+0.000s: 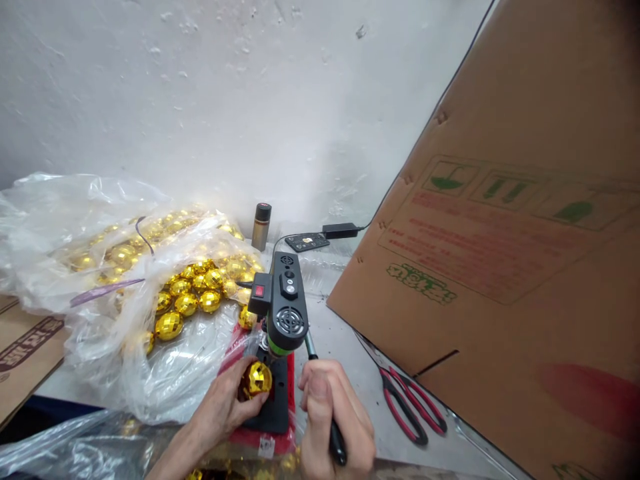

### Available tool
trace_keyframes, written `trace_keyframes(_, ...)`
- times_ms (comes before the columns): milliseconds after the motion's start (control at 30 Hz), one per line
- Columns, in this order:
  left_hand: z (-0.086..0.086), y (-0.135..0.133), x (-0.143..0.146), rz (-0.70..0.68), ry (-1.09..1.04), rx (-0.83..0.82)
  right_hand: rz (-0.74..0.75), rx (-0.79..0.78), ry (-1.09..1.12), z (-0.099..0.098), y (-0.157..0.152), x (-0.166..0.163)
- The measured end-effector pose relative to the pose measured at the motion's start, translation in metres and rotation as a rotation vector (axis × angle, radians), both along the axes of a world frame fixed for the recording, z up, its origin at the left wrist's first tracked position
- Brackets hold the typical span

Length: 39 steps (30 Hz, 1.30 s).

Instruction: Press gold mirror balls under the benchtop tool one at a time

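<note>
Between the thumb and fingers of my left hand is a gold mirrored ball, held over the black base plate of a small bench drill press. The drill's head stands just above and beyond the ball; whether its tip touches the ball is hidden. My right hand is wrapped round the black-handled lever at the drill's right side. A red sheet lies under the base.
At left, a clear plastic bag spills many gold balls. A big cardboard box leans in from the right, with red-handled scissors beside it. A spray can and power adapter stand near the wall.
</note>
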<state>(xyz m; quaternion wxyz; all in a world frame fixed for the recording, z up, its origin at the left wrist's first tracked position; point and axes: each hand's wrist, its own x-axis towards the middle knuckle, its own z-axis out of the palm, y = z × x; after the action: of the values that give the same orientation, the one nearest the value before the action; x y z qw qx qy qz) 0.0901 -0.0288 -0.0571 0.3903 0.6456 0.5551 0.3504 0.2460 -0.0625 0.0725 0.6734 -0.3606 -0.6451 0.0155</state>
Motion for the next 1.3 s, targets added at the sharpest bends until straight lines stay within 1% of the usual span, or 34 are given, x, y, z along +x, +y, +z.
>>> trace_keyframes(133,0.011,0.004,0.006,-0.035,0.064,-0.015,-0.025,-0.071,0.088,0.002,-0.005,-0.007)
trace_keyframes(200,0.013,0.006,0.012,-0.038,0.093,0.011,-0.028,-0.098,0.125,0.002,-0.007,-0.010)
trace_keyframes(233,0.011,0.007,0.015,-0.030,0.112,0.042,-0.027,-0.106,0.134,0.003,-0.008,-0.012)
trace_keyframes(300,0.002,0.007,0.021,0.005,0.155,0.128,-0.026,-0.120,0.141,0.003,-0.010,-0.013)
trace_keyframes(400,-0.019,0.007,0.025,0.075,0.214,0.239,-0.026,-0.129,0.147,0.003,-0.010,-0.013)
trace_keyframes(500,-0.034,0.006,0.025,0.086,0.245,0.281,-0.038,-0.118,0.146,0.002,-0.011,-0.013)
trace_keyframes(567,-0.038,0.007,0.024,0.064,0.250,0.289,-0.045,-0.116,0.144,0.000,-0.011,-0.013)
trace_keyframes(667,-0.036,0.008,0.023,0.046,0.247,0.277,-0.053,-0.124,0.138,-0.007,-0.012,-0.013)
trace_keyframes(767,-0.032,0.008,0.023,0.036,0.251,0.251,-0.077,-0.131,0.141,-0.019,-0.015,-0.015)
trace_keyframes(933,-0.027,0.006,0.024,0.048,0.256,0.231,-0.126,-0.164,0.178,-0.036,-0.020,-0.022)
trace_keyframes(1133,-0.026,0.005,0.026,0.037,0.224,0.196,-0.224,-0.135,0.214,-0.042,-0.015,-0.029)
trace_keyframes(1300,-0.023,0.005,0.026,0.032,0.204,0.184,-0.179,-0.124,0.228,-0.044,-0.014,-0.029)
